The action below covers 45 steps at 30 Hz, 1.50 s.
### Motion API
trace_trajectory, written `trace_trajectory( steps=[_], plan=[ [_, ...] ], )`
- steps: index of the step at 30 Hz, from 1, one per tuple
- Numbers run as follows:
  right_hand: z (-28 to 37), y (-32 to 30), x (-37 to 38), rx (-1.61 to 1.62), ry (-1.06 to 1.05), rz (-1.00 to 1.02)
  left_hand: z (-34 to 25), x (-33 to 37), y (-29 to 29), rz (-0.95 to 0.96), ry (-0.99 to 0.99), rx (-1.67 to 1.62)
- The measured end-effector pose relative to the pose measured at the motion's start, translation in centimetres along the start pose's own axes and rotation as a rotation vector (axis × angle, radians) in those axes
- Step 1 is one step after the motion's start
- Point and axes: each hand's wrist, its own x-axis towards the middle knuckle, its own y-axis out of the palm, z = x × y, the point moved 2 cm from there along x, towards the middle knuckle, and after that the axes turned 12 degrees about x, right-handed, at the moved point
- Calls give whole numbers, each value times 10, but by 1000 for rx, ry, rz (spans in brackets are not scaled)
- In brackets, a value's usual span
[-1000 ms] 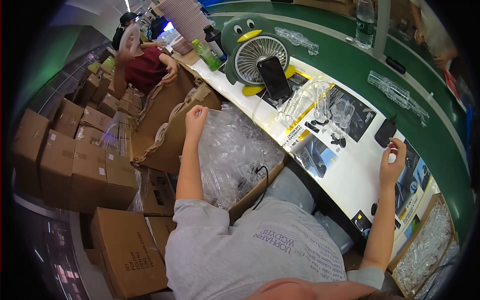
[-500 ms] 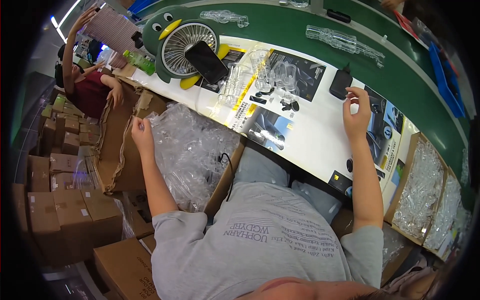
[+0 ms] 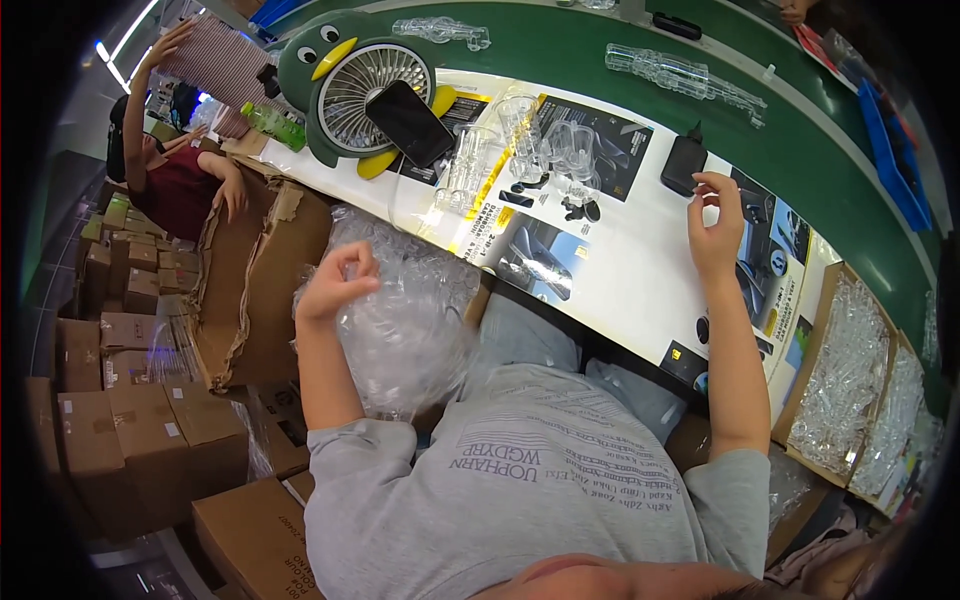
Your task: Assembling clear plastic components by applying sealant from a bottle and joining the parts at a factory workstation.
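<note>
I am pinching my left hand over the bag of light, slippery, probably crushable clear shells, my right hand pinching something small I cannot make out.

Left hand pinched, right hand half-curled.

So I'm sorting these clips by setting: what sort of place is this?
Probably a packing line in a small factory: a green conveyor belt carries clear plastic trays, cardboard boxes are stacked beside the worker, and a bag of clear plastic parts sits under the left hand.
</note>
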Motion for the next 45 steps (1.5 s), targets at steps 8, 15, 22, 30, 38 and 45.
trace_trajectory(
  steps=[8,15,22,30,38,45],
  plan=[
    [3,0,1,5,-2,-6,-1,2,-93,-1342,32,1066],
    [0,-1,0,2,9,2,-20,3,-98,-511,160,394],
    [-1,-1,0,8,23,-16,-4,-20,-131,-1371,-124,1216],
    [-2,0,-2,-13,40,-11,11,-39,-115,-1257,194,1489],
    [-1,1,-1,-34,30,8,90,-62,-116,-494,-857,1405],
    [1,-2,-2,-39,19,-20,189,-77,-105,-436,-1198,1025]
  ],
)
